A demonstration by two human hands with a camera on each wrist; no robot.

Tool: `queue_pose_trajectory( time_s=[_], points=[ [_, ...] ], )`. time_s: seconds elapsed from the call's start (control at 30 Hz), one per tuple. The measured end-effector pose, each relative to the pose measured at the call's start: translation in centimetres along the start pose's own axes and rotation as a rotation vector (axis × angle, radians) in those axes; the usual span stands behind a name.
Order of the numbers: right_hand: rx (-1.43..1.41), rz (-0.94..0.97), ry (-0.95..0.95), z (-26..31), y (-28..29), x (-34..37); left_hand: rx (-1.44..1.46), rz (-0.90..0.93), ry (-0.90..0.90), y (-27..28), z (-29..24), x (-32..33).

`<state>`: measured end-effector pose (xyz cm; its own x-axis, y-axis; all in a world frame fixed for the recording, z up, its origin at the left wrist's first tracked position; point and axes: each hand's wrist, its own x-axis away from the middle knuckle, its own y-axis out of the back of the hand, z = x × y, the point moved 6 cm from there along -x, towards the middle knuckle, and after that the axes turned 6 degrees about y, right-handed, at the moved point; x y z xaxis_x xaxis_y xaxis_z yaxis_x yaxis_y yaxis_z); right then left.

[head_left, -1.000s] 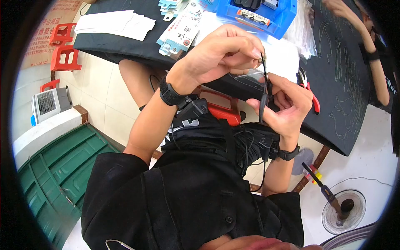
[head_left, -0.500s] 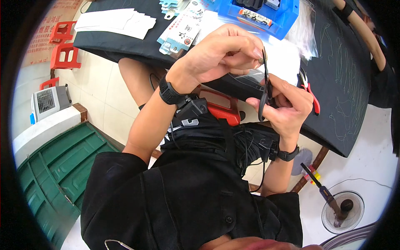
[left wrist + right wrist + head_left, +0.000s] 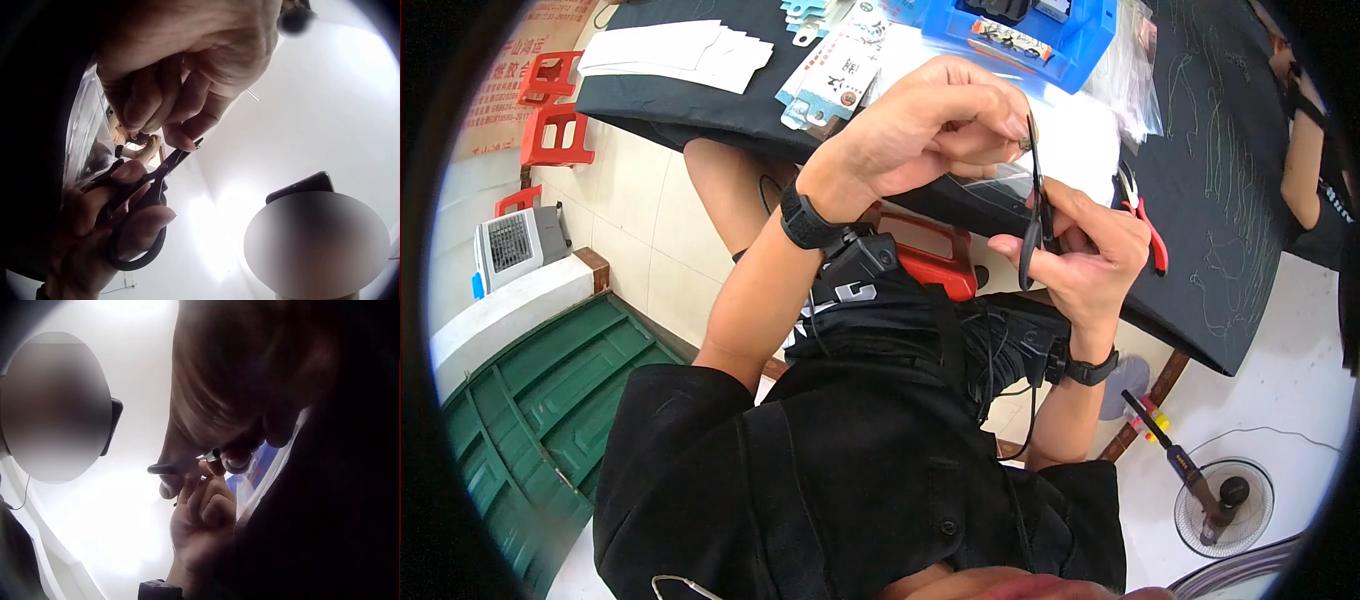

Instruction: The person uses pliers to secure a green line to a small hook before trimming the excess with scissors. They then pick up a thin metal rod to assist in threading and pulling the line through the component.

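Observation:
My right hand [image 3: 1095, 255] grips a pair of black-handled scissors [image 3: 1032, 240], with the thumb through one handle loop. In the left wrist view the scissors [image 3: 164, 172] have their blades nearly together, pointing at the other hand's fingertips. My left hand [image 3: 930, 130] pinches a tiny, metallic-looking thing [image 3: 197, 147] between thumb and finger, right at the blade tips; it is too small to make out its kind. Both hands are held up in front of the table edge. In the right wrist view the left hand [image 3: 203, 515] shows beyond the scissors' loop [image 3: 164, 469].
A blue bin [image 3: 1080, 60] stands on the black-covered table, beside printed cards [image 3: 835, 80] and clear plastic bags [image 3: 1135, 90]. Red-handled pliers [image 3: 1155, 240] lie at right, near thin looped lines [image 3: 1225, 230]. White sheets [image 3: 680, 55] lie at left. Another person's arm [image 3: 1303, 170] is at far right.
Both hands and the scissors stay almost in place; the blades look slightly closer together than half a second ago. At far right, the other person's arm has shifted.

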<state>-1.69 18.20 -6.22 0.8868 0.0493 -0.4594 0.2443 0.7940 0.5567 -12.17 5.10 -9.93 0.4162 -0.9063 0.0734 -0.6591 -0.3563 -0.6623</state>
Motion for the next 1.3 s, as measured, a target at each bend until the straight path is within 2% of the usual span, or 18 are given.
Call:
queue_pose_trajectory(
  time_s=[0.3,0.7,0.9,1.1,1.2,1.3],
  points=[
    [-0.013,-0.015,0.025,0.0,-0.1,0.1,-0.013,0.001,-0.001,0.1,0.1,0.1],
    [0.022,0.007,-0.043,-0.2,-0.4,0.4,0.004,-0.024,0.008,0.1,-0.1,0.1],
    [-0.048,0.005,0.026,0.3,-0.3,0.0,0.027,-0.035,0.013,0.0,0.0,0.0],
    [-0.005,0.011,-0.073,-0.3,-0.2,0.4,0.050,-0.019,0.008,0.0,-0.1,0.0],
    [-0.096,-0.017,-0.104,-0.4,0.0,0.5,0.039,-0.045,0.015,-0.2,0.0,0.1],
    [-0.250,-0.171,-0.155,-1.1,0.5,1.0,0.026,-0.042,-0.031,0.0,-0.2,0.1]
  ],
)
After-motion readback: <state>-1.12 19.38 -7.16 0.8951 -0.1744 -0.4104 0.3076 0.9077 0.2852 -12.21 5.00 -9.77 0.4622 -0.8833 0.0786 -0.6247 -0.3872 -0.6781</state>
